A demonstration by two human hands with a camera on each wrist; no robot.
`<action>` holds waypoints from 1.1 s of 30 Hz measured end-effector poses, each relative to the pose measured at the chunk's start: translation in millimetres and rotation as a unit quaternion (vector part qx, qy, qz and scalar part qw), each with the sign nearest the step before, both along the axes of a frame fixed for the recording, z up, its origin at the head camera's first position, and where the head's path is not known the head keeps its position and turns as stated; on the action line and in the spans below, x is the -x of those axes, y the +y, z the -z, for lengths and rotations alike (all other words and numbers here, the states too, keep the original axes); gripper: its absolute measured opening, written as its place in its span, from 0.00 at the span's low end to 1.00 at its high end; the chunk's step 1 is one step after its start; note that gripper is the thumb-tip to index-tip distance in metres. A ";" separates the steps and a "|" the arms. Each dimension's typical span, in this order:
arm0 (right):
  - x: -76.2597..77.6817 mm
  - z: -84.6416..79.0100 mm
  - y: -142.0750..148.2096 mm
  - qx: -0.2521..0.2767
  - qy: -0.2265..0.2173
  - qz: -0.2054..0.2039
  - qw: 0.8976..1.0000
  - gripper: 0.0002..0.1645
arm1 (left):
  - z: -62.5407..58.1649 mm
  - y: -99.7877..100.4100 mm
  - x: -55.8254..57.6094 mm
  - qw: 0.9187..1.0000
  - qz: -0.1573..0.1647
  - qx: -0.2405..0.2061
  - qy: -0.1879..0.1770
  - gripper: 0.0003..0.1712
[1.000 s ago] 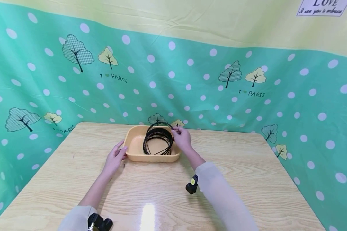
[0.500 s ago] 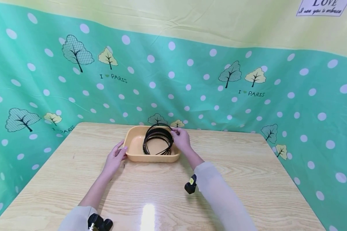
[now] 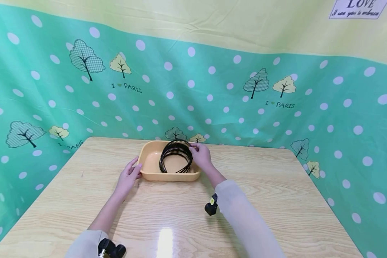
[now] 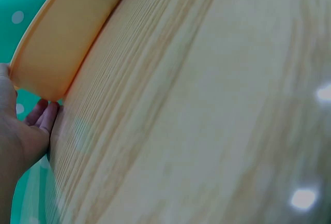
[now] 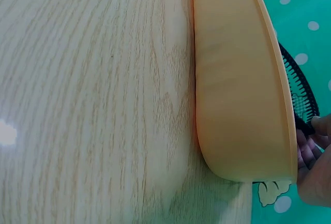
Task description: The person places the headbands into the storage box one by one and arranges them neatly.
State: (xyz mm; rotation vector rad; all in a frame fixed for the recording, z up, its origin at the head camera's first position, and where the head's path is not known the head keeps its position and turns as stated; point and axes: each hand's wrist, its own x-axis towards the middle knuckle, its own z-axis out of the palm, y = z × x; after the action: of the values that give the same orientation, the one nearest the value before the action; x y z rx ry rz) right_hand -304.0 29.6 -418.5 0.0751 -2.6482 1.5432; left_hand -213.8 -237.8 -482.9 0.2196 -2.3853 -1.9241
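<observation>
A pale orange plastic basin point(image 3: 171, 177) holds several black toothed headbands point(image 3: 176, 149) nested together in its right half. At the basin's left end, my left hand point(image 3: 127, 177) grips it, thumb by the rim and fingers low at the corner, as the left wrist view also shows. My right hand point(image 3: 201, 156) reaches over the right rim and pinches one headband point(image 5: 311, 95) by its right side. That headband's arc rises just above the others, overlapping them in the head view. The right wrist view shows its comb teeth; the basin wall hides the rest.
The basin stands near the back edge of a light wood table point(image 3: 261, 179). Close behind hangs a green and yellow cloth point(image 3: 193, 89) with dots and printed trees. A small camera point(image 3: 211, 205) is worn at the right cuff, another camera point(image 3: 111, 248) at the left.
The pinched headband has come down closer to the other headbands, and my right hand has shifted slightly left with it. My left hand and the basin stay in place.
</observation>
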 end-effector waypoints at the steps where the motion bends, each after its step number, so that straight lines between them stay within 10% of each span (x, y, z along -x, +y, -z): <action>1: 0.2 0.3 0.0 -0.003 -0.001 -0.001 1.000 0.13 | 0.2 0.0 -0.2 1.000 0.000 0.000 -0.001 0.38; 33: -1.4 0.5 0.3 -0.067 0.002 -0.046 0.997 0.20 | 0.0 1.6 -0.7 1.000 -0.004 -0.003 0.005 0.37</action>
State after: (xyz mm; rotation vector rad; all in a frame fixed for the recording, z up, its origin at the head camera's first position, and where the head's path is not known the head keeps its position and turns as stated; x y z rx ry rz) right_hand -302.6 29.9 -419.1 0.2114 -2.7782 1.3851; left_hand -213.1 -236.2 -482.9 0.2200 -2.3696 -1.9233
